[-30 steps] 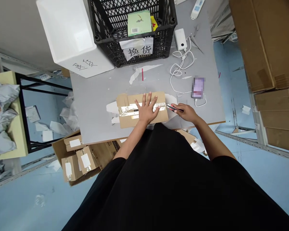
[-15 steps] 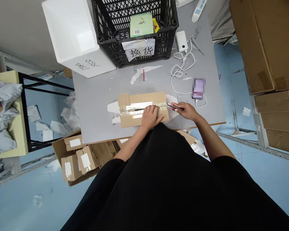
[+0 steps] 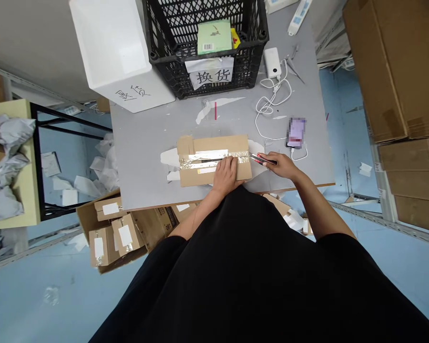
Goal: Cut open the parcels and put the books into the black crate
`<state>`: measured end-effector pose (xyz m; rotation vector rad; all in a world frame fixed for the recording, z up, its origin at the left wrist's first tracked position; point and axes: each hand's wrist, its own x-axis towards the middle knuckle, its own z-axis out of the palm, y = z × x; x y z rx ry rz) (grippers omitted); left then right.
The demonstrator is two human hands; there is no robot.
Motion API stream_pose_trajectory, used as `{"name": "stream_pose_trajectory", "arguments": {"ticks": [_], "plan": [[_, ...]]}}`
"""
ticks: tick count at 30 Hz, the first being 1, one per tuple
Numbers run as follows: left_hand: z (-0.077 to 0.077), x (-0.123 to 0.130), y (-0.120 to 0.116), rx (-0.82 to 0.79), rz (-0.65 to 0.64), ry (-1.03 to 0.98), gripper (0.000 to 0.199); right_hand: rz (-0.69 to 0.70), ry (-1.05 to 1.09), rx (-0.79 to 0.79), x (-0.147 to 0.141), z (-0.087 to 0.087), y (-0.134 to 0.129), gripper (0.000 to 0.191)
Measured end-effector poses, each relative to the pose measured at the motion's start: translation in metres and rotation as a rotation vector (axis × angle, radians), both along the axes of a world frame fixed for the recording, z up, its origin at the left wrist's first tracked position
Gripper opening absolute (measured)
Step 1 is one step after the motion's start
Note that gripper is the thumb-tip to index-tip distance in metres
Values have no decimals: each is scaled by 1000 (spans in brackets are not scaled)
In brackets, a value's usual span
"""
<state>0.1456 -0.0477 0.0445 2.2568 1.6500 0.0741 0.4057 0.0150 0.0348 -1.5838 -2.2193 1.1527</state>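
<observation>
A brown cardboard box [image 3: 214, 143] lies on the grey table, with clear tape along its middle seam and a narrow dark gap in that seam. My left hand [image 3: 226, 175] rests on the right half of the box, fingers laid over the tape. In my right hand [image 3: 281, 165] is a red and black box cutter [image 3: 263, 159], its tip pointing left at the taped right end of the box. Whether the blade touches the tape I cannot tell. White paper [image 3: 169, 158] sticks out from under the box.
Behind the box stand a black plastic crate [image 3: 250, 71] and a white bin [image 3: 146, 95]. A phone [image 3: 296, 132] and a white power bank [image 3: 271, 62] with a looped cable lie at the right. Below the table's front edge is an open carton [image 3: 82, 216] of small boxes.
The view has shifted slightly. My left thumb has drawn in closer to the fingers on the box. The box cutter stays at the box's right end.
</observation>
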Motion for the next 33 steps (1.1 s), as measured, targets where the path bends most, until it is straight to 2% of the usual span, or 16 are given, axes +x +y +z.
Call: {"name": "stream_pose_trajectory", "arguments": {"ticks": [12, 22, 26, 33], "plan": [[17, 10, 5, -11, 120, 82, 88, -7, -22, 19, 2, -1, -2, 47], [5, -2, 27, 16, -38, 107, 88, -10, -1, 17, 2, -1, -3, 46], [1, -7, 30, 15, -102, 72, 87, -24, 0, -2, -1, -1, -3, 47], [-4, -9, 29, 12, -137, 34, 88, -3, -33, 18, -9, 0, 7, 44]]}}
